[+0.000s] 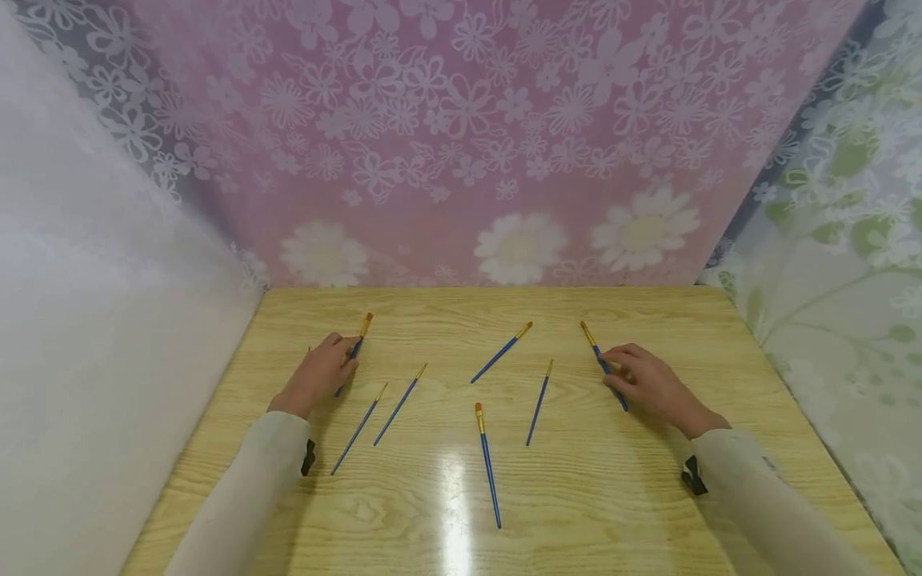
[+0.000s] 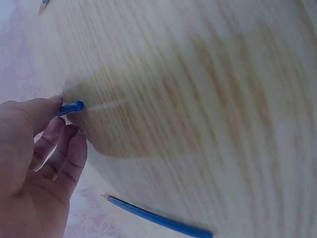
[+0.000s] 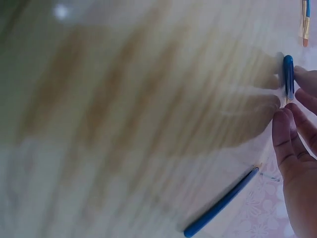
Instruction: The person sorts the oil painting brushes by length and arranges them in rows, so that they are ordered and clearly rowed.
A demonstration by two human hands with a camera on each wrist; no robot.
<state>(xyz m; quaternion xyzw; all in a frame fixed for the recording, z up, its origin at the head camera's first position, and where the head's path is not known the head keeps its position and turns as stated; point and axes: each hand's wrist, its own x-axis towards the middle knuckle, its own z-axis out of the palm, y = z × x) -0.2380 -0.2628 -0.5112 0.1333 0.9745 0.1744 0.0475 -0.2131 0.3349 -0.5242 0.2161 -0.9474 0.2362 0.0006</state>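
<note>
At the left of the table, my left hand (image 1: 317, 376) pinches a blue-handled paintbrush (image 1: 354, 350) with gold ferrule and orange-brown bristles. In the left wrist view the thumb and fingertips hold that brush's handle (image 2: 72, 107), its rounded end facing the camera. Over on the right, my right hand (image 1: 646, 382) has thumb and fingertips on another blue paintbrush (image 1: 595, 347), bristles toward the back. The right wrist view shows its handle (image 3: 289, 77) by the thumb, the ferrule partly hidden by fingers. Whether this brush is off the table cannot be told.
Between the hands lie several more blue paintbrushes: two thin ones (image 1: 360, 428) (image 1: 400, 404) near the left hand, one (image 1: 502, 353) at the back middle, a thin one (image 1: 539, 402), and a flat one (image 1: 488, 468) at the front. Patterned cloth (image 1: 461, 160) borders the wooden table (image 1: 432, 320).
</note>
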